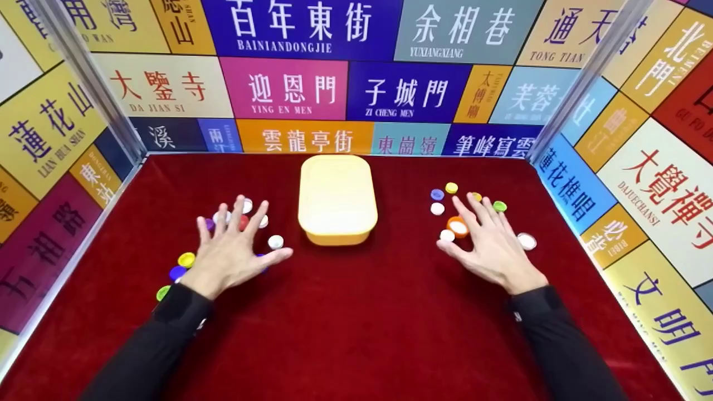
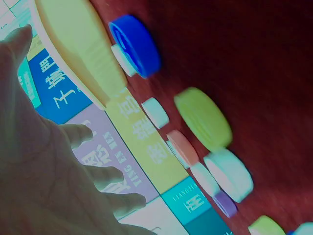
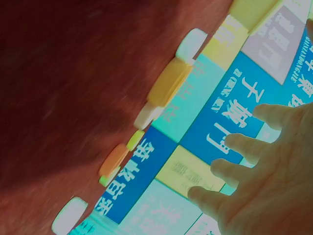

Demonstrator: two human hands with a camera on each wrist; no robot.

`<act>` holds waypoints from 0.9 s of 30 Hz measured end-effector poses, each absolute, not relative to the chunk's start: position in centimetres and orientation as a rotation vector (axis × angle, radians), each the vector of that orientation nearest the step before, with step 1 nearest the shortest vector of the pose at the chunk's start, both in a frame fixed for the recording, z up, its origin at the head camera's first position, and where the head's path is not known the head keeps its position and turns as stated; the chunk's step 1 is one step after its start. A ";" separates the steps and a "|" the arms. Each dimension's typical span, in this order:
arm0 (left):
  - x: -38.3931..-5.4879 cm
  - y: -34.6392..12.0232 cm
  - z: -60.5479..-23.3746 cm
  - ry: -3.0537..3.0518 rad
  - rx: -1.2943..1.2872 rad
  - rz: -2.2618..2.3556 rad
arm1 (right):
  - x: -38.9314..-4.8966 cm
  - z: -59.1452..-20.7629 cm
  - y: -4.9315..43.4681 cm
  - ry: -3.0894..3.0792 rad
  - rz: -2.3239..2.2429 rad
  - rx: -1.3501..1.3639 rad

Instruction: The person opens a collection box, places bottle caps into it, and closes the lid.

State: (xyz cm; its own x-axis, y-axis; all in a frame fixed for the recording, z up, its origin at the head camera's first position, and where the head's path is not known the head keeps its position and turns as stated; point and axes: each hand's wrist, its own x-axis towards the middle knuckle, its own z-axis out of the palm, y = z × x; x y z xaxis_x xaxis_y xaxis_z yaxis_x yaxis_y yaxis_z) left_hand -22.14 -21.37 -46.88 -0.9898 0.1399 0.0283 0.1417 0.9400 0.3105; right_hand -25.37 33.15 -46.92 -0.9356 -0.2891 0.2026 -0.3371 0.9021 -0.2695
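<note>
My left hand (image 1: 228, 253) is spread over a group of bottle caps on the left, its fingers extended and holding nothing. Around it lie a yellow cap (image 1: 186, 259), a green cap (image 1: 162, 293) and a white cap (image 1: 276, 241); other caps are partly hidden beneath it. The left wrist view shows a gap between this hand and a blue cap (image 2: 137, 46). On the right, my right hand (image 1: 496, 248) is likewise spread, with nothing gripped. Near its fingers are an orange-and-white cap (image 1: 458, 227), a blue cap (image 1: 437, 194) and a white cap (image 1: 526, 241).
Between the hands, toward the back, a pale yellow lidded box (image 1: 337, 195) sits on the dark red cloth (image 1: 356, 328). Panels with printed lettering (image 1: 289, 89) enclose the back and sides. Metal posts (image 1: 593, 78) stand at the rear corners.
</note>
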 end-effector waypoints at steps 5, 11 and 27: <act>-22.5 -19.9 -46.7 -3.079 -0.220 -0.560 | -26.0 -46.6 31.4 -2.877 0.499 0.531; -22.9 -17.8 -46.3 -3.073 -0.205 -0.639 | -26.8 -46.3 29.3 -2.856 0.543 0.574; -24.4 -13.3 -46.4 -2.940 -0.132 -0.840 | -28.8 -46.1 22.7 -2.811 0.873 0.646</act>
